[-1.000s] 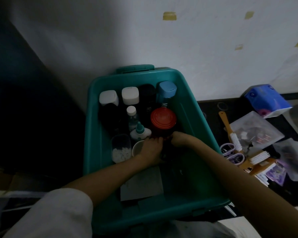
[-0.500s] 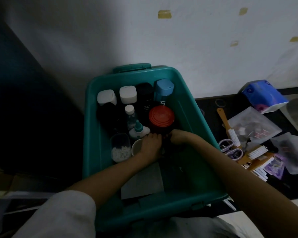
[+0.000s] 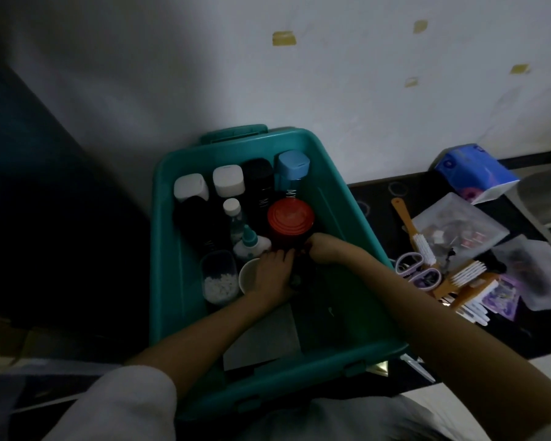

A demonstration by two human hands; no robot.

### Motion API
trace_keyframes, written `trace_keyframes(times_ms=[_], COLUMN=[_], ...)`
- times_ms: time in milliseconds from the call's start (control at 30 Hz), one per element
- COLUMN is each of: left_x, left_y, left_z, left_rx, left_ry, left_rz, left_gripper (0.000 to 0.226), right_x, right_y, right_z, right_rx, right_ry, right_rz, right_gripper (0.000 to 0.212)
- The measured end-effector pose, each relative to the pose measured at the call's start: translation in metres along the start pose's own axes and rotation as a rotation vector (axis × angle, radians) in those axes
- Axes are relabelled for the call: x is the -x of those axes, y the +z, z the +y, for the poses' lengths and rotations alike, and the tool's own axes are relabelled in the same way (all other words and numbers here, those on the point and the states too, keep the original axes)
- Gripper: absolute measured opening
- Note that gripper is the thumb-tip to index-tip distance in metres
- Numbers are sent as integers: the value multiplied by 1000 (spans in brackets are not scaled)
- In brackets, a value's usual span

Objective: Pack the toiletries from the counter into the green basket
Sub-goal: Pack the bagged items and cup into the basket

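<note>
Here: green basket (image 3: pixel 166 265) holds red-lid jar (image 3: pixel 290 218), pellet tub (image 3: pixel 220 278); L grip (image 3: pixel 272 272), R grip (image 3: pixel 325 248) unclear.

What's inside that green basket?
Standing in the green basket: a blue-capped bottle, two white-capped bottles, a red-lidded jar, a clear tub of white pieces and a white cup. The left hand and right hand meet beside the jar; whatever lies beneath them is covered.

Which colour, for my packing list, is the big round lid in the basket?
Red; the lid shows best in the head view.
</note>
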State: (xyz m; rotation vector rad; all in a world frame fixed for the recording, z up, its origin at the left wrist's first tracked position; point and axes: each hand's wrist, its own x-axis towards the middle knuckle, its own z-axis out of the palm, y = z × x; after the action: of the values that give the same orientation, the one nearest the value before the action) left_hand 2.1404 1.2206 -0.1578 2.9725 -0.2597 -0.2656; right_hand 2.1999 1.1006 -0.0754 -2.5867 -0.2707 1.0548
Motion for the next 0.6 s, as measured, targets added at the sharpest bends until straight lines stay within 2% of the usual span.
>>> trace_keyframes(times_ms=[167, 300, 400, 500, 533, 600], left_x=[5, 6, 9, 10, 9, 9], left_y=[-1, -25, -49, -71, -75, -76], left_z=[3, 5, 7, 8, 9, 13], left_rx=[85, 230, 319, 405, 395, 327], left_ry=[-11, 7, 12, -47, -63, -87], left_rz=[52, 88, 149, 301, 299, 176], left_gripper=[89, 69, 56, 52, 54, 60], right_x=[12, 39, 69, 95, 101, 109], right_y=[-2, -18, -28, -39, -42, -46], right_z=[2, 9, 19, 28, 31, 33], right_rx=[-23, -169, -145, -283, -369, -498], right_ry=[-48, -217, -382, -516, -537, -536], right_rz=[13, 102, 272, 423, 435, 440], right_gripper=[30, 39, 49, 41, 38, 33])
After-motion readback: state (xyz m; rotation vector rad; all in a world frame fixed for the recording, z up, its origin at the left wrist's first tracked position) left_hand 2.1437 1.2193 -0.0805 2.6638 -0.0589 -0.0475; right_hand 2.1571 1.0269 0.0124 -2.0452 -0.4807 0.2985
